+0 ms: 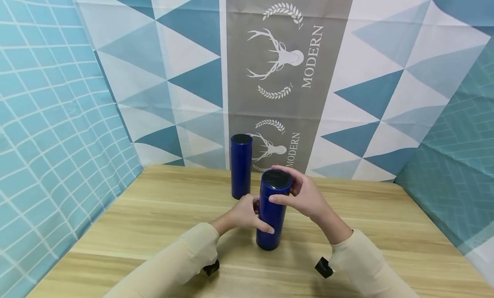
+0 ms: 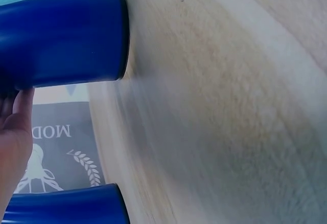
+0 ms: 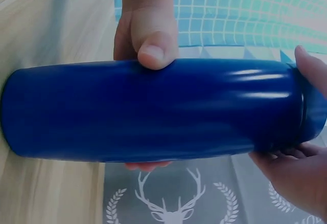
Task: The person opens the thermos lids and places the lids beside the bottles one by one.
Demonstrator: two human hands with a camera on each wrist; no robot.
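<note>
A dark blue thermos bottle [image 1: 272, 216] with a black-topped lid [image 1: 276, 179] stands close to upright between my two hands. Around its middle my left hand [image 1: 244, 214] grips the body, thumb across the front. Up at the lid, my right hand [image 1: 302, 193] holds on with thumb in front and fingers behind. The right wrist view shows both hands on the same bottle [image 3: 204, 111]. Its base [image 2: 120, 37] is at the tabletop; whether it touches cannot be told. Behind and to the left, a second blue thermos bottle [image 1: 241, 169] stands upright, untouched.
The wood-grain table [image 1: 154, 212] reaches back to a wall cloth [image 1: 193, 96] with triangles and deer heads. Light blue gridded cloth [image 1: 50, 118] hangs on the left, teal cloth [image 1: 455, 161] on the right. A black wrist device [image 1: 323, 268] sits below the right sleeve.
</note>
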